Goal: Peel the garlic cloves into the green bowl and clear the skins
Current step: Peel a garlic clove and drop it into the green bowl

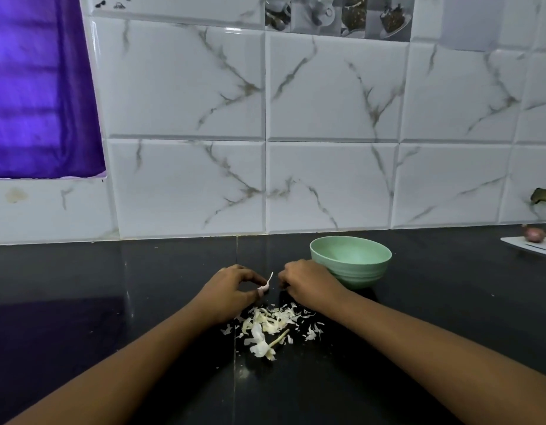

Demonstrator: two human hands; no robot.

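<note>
My left hand [231,286] pinches a small garlic clove [263,289] just above the black counter, and a thin strip of skin sticks up from the clove. My right hand [307,282] hovers close to the clove's right with its fingers curled; whether they hold anything is hidden. The green bowl [351,260] stands right behind my right hand, and its inside looks bare from this angle. A loose pile of garlic skins [271,328] with a dry stem lies on the counter between my forearms.
The black counter [112,286] meets a white marbled tile wall [326,179] at the back. A white board [532,245] carrying a small red onion [535,234] sits at the far right edge. A purple curtain [38,87] hangs at the upper left.
</note>
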